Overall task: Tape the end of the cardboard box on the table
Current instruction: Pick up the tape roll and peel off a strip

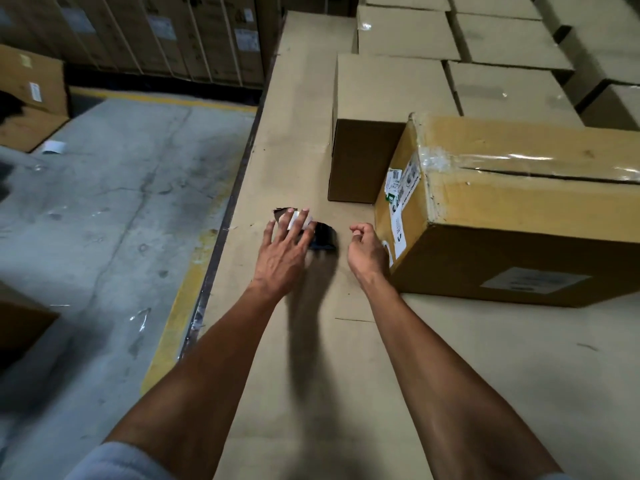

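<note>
In the right half of the frame a large cardboard box (519, 216) lies on its side on the table (294, 161), whose top is covered with flat brown cardboard. Glossy clear tape (512, 161) runs along the seam of its upper face and wraps over the near-left corner, and white printed labels (398, 202) sit on the end that faces the centre of the frame; another pale label (535, 280) is on the long side facing the camera. Just left of centre, the left hand (284, 251) reaches forward with fingers spread wide, resting over a small dark object (323, 237) with a whitish part (300, 220) under the fingertips; it is blurred, and whether it is a tape roll or dispenser cannot be told, nor whether the hand actually grips it. The right hand (367, 251) hovers just beside the labelled end of the box, its fingers curled loosely inward and holding nothing visible. Behind the box, touching its far-left corner, stands a plain smaller carton (381, 109), and more cartons (502, 39) fill the upper right. A small ragged hole (282, 211) breaks the table's cardboard covering near the left fingertips. At left lies a grey concrete floor (114, 202) with a yellow line (180, 306) along the table edge, and stacked boxes (156, 32) line the upper left.
</note>
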Demonstrator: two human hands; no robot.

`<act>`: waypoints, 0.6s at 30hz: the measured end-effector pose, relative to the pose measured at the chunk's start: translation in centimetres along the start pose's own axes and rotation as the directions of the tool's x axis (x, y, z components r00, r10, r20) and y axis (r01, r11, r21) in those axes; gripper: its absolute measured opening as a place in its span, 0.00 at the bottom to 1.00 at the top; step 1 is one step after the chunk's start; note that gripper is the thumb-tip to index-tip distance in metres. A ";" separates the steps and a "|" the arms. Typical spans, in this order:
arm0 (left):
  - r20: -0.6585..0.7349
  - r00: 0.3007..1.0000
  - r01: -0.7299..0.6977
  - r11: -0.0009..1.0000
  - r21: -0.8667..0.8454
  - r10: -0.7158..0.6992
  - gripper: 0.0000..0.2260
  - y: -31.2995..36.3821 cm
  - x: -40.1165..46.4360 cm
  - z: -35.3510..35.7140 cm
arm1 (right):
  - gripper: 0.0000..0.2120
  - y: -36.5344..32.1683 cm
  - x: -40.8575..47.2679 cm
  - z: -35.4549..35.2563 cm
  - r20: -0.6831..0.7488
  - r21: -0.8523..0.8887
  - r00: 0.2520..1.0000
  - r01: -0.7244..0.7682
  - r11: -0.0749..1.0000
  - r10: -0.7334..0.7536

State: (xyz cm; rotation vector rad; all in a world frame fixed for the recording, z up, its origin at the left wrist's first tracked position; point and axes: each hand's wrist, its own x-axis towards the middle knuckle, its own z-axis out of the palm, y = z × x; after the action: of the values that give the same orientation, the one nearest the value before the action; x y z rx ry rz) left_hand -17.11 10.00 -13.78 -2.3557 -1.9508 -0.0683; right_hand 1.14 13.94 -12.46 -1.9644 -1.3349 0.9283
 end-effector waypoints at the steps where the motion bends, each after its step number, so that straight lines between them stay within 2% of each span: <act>1: -0.022 1.000 0.021 1.000 -0.011 -0.021 0.36 0.5 -0.7 -0.8 | 0.14 -0.5 -0.9 -0.6 0.006 -0.038 0.999 0.031 0.999 -0.031; 4: -0.099 0.994 0.047 0.997 -0.068 -0.053 0.31 2.3 -2.4 -3.8 | 0.13 -1.8 -3.4 -2.4 -0.005 -0.078 0.988 0.153 0.985 -0.153; 6: -0.168 0.984 0.040 0.993 -0.110 -0.058 0.27 4.1 -3.4 -6.7 | 0.13 -2.5 -5.5 -4.2 -0.017 -0.072 0.958 0.283 0.956 -0.285; 9: -0.260 0.964 0.013 0.984 -0.178 -0.060 0.26 6.9 -4.1 -10.5 | 0.11 -3.1 -8.5 -7.8 -0.041 -0.115 0.862 0.498 0.860 -0.505; 12: -0.337 0.941 -0.055 0.973 -0.224 -0.025 0.26 10.5 -4.4 -13.7 | 0.10 -2.8 -11.1 -12.7 -0.186 -0.213 0.726 0.629 0.748 -0.663; 15: -0.386 0.922 -0.135 0.965 -0.226 0.039 0.26 14.4 -4.3 -15.8 | 0.12 -1.0 -12.1 -17.8 -0.368 -0.321 0.627 0.608 0.727 -0.687; 16: -0.385 0.920 -0.163 0.964 -0.211 0.071 0.27 15.9 -4.4 -16.2 | 0.15 0.0 -12.0 -19.5 -0.395 -0.371 0.623 0.565 0.737 -0.676; 18: -0.342 0.929 -0.215 0.960 -0.182 0.143 0.30 18.4 -4.2 -16.3 | 0.23 2.2 -11.3 -22.8 -0.384 -0.480 0.678 0.433 0.763 -0.627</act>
State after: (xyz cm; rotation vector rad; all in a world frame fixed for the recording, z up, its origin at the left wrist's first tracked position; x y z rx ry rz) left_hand 0.50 0.96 1.48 -2.4461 -1.6371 -0.6474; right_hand 17.76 0.74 1.71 -1.6962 -1.6674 -0.1614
